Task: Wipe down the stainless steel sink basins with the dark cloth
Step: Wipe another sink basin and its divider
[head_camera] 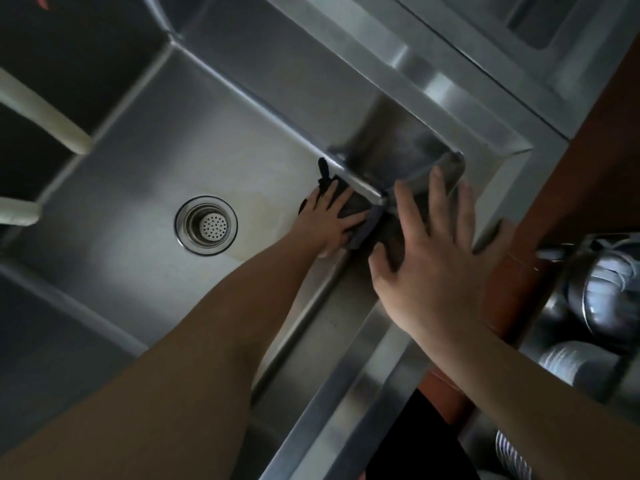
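Note:
The stainless steel sink basin (145,161) fills the middle of the view, with a round strainer drain (206,225) in its floor. A dark cloth (356,209) lies bunched in the basin's near right corner. My left hand (330,220) reaches down into the basin and presses flat on the cloth with spread fingers. My right hand (433,247) hovers higher up over that same corner, fingers spread and straight, holding nothing. Part of the cloth is hidden under both hands.
A steel rim (346,393) runs along the basin's near side, and a wider steel ledge (433,84) borders its right. Pale bars (45,116) jut in at the left. Metal bowls and stacked plates (588,327) sit beyond a brown strip at the right.

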Action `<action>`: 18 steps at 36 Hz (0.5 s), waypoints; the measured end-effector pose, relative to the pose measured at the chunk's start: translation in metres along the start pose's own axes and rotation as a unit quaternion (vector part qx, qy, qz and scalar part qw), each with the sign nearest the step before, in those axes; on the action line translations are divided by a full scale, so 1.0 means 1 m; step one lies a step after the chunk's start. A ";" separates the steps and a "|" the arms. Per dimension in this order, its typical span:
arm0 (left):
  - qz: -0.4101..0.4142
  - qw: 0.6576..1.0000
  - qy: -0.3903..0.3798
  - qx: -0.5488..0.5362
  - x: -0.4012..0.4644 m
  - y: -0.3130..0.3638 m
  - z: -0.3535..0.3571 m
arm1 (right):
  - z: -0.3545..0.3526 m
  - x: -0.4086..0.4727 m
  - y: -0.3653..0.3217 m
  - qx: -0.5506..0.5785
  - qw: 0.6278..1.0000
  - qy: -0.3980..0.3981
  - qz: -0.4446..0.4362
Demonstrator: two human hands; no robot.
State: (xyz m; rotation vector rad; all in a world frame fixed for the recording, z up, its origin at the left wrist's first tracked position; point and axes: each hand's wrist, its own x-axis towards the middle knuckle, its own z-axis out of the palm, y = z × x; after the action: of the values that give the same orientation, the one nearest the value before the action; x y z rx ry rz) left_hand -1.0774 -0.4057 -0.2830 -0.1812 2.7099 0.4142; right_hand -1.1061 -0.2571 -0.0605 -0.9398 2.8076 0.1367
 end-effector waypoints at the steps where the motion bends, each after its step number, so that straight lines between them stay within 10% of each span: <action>1: 0.009 1.000 -0.004 0.010 -0.008 -0.002 0.002 | 0.000 0.000 0.000 -0.004 1.000 -0.003 -0.003; 18: 0.056 0.991 -0.095 0.073 -0.231 -0.047 0.044 | -0.004 -0.001 -0.008 -0.028 0.999 -0.015 0.001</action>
State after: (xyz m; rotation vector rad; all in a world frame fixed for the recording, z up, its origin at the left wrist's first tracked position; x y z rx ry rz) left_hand -0.8419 -0.4215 -0.2422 0.0501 2.5557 0.2495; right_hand -1.1011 -0.2633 -0.0567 -0.9384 2.7909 0.2301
